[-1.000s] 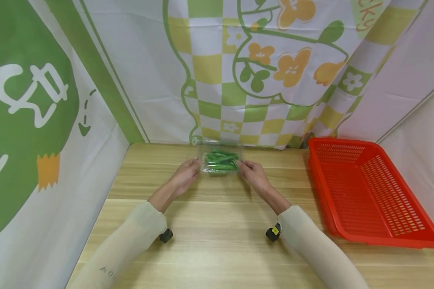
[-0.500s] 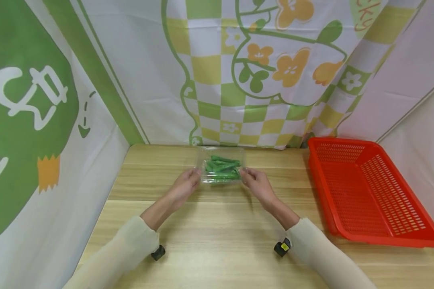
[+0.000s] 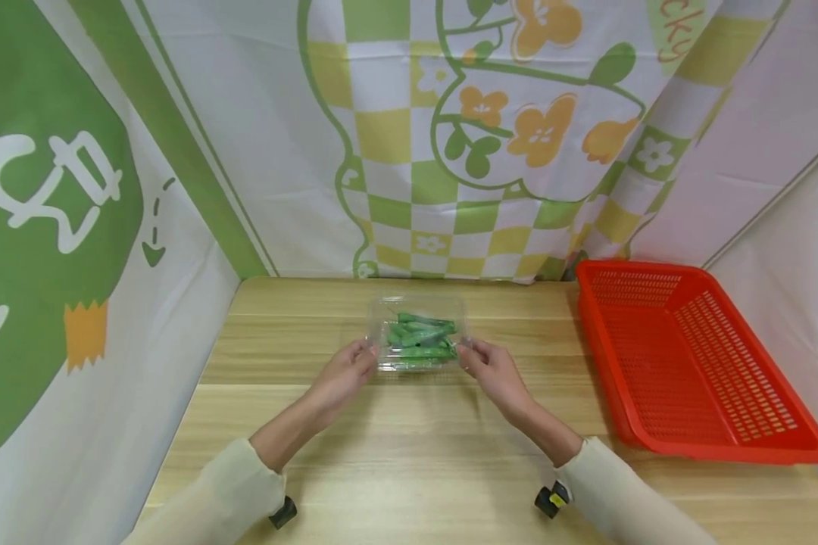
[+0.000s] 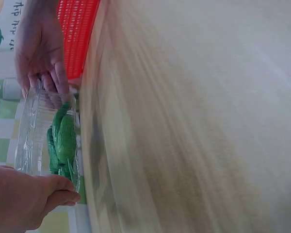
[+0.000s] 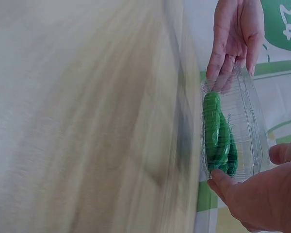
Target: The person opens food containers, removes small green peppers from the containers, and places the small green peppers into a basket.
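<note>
Centre of frame, left hand and right hand are pinching opposite ends of a clear container, fingers nearly closed, likely balancing the green vegetables inside.

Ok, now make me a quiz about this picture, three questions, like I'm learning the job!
1. What is inside the clear box?
A) red apples
B) long green things
C) white eggs
2. True or false: just one hand holds the box.
3. Fill in: the red basket stands on the person's ___ side.

Key: 1. B. 2. False: the left hand and right hand both hold it. 3. right.
</note>
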`<act>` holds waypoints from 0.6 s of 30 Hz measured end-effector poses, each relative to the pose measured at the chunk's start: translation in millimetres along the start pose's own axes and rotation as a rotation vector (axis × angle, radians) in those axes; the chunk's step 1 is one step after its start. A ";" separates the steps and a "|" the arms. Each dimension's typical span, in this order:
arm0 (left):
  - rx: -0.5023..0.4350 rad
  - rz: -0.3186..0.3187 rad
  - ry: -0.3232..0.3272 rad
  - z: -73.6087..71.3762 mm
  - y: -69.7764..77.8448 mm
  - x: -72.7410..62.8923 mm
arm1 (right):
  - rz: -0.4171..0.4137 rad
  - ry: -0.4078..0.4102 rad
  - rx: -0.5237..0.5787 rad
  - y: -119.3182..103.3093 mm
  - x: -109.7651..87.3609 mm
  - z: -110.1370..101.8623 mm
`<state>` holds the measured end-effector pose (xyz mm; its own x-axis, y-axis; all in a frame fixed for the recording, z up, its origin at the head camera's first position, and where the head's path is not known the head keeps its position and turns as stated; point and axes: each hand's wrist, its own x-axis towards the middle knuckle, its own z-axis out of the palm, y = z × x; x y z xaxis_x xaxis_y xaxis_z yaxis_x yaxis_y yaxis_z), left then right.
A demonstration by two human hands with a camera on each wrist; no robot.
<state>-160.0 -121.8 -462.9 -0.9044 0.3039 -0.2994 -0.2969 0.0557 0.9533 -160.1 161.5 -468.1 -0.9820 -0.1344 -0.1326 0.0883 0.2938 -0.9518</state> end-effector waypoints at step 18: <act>0.011 0.005 0.022 12.9 -18.6 -28.2 | 0.031 0.005 -0.008 14.2 -34.8 7.6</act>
<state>-125.0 -119.1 -471.7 -0.9126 0.2831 -0.2949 -0.2886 0.0648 0.9553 -123.5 163.1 -479.1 -0.9796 -0.1204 -0.1610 0.1178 0.3052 -0.9450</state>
